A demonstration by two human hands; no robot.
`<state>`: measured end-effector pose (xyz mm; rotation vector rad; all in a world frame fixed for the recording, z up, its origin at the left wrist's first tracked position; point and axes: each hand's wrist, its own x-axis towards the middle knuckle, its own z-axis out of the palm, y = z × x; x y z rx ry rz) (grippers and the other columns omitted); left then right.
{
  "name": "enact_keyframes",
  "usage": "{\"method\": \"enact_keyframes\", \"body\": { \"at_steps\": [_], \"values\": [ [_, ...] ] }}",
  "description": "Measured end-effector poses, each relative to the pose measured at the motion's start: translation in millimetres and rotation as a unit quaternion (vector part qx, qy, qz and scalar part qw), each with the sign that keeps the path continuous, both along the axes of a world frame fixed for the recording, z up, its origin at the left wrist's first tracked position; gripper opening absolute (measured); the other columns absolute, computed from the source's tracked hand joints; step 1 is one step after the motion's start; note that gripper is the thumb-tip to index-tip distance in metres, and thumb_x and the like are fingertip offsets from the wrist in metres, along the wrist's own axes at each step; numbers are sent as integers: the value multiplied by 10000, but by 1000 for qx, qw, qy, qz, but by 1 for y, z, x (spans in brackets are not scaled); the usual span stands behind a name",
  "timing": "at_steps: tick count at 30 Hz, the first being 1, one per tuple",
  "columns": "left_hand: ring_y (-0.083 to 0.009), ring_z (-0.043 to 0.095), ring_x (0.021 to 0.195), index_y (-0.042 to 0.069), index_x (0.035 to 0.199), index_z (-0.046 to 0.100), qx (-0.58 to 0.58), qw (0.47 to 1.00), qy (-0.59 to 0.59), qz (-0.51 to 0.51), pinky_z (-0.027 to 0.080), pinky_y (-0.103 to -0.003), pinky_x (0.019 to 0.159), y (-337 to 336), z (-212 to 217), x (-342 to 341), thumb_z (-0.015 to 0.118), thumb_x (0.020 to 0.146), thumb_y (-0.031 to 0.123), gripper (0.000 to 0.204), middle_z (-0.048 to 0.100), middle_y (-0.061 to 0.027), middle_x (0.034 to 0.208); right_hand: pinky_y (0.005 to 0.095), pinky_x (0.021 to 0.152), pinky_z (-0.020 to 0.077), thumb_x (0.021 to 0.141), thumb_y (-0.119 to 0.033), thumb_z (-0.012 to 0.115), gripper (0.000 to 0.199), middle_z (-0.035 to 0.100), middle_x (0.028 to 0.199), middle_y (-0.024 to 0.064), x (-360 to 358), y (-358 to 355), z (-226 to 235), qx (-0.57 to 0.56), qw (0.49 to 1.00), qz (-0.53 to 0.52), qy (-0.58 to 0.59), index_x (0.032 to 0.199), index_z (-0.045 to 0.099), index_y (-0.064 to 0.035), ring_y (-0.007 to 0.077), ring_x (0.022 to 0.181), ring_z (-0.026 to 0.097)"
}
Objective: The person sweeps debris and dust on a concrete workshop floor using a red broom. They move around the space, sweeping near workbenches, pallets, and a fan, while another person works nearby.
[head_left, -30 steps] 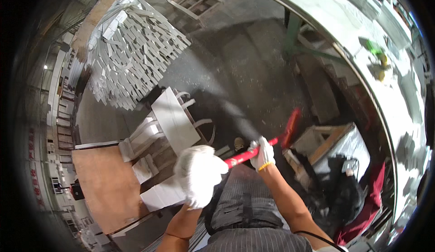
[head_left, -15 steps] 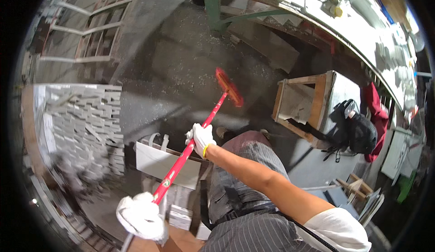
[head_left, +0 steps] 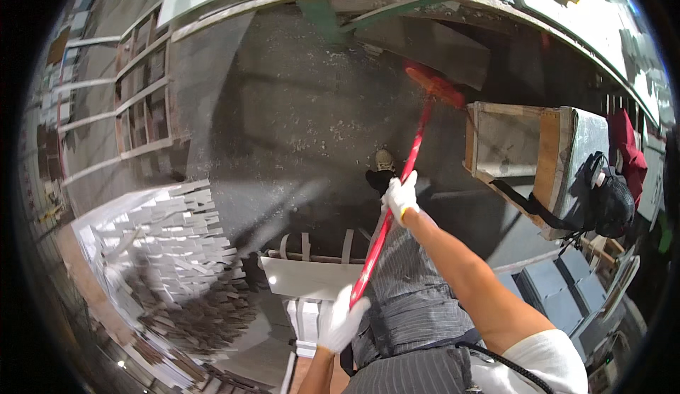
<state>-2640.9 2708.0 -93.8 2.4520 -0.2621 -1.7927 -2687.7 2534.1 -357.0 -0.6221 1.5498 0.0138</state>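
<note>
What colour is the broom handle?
Red. The broom handle shows best in the head view, held by both gloved hands: left hand, right hand.

Single fisheye view worn on the head, aimed steeply down at the floor [head_left: 297, 132], both gloved hands seen close below, forearms entering from the lower edge, straight edges bent toward the dark round rim, no second view supplied for overlap
</note>
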Motion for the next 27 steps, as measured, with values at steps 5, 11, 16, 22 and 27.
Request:
{"method": "enact_keyframes", "body": {
  "at_steps": [5, 11, 16, 22, 27],
  "values": [
    [-157, 476, 469, 42, 895, 577, -99, 970, -77, 207, 441, -379, 497, 28, 86, 4, 551, 942, 155, 125, 530, -57, 606, 360, 444, 505, 948, -171, 493, 753, 503, 659, 71, 49, 68, 18, 140, 989, 9, -33, 1514, -3, -190, 192, 497, 536],
    [-244, 620, 825, 55, 1156, 577, 41, 997, -24, 67, 468, -349, 725, 108, 86, 86, 643, 868, 305, 387, 637, -145, 890, 348, 453, 505, 956, -207, 491, 745, 521, 684, 52, 104, 109, 30, 64, 996, -48, -35, 1539, 26, -189, 165, 507, 531],
    [-168, 561, 758, 22, 996, 595, -38, 999, -4, 1, 461, -333, 690, 66, -33, 128, 678, 880, 275, 290, 590, -84, 798, 327, 437, 471, 963, -232, 471, 604, 502, 654, 47, 131, 3, -2, 10, 988, -137, -67, 1465, 146, -145, 173, 515, 539],
    [-49, 431, 532, 87, 934, 546, -57, 989, 89, 100, 360, -231, 476, 89, -15, 211, 691, 874, 211, 201, 487, 55, 668, 393, 486, 506, 947, -245, 466, 781, 632, 776, 148, 194, 50, -7, -32, 998, -51, 31, 1525, -24, -59, 238, 573, 629],
    [-115, 539, 650, 58, 981, 595, 135, 988, 69, 4, 464, -290, 619, 200, 56, 338, 704, 845, 264, 270, 574, -27, 739, 363, 440, 501, 952, -229, 471, 789, 602, 693, 133, 300, 183, 28, 132, 979, -149, -45, 1528, -50, -96, 221, 480, 587]
  ]
}}
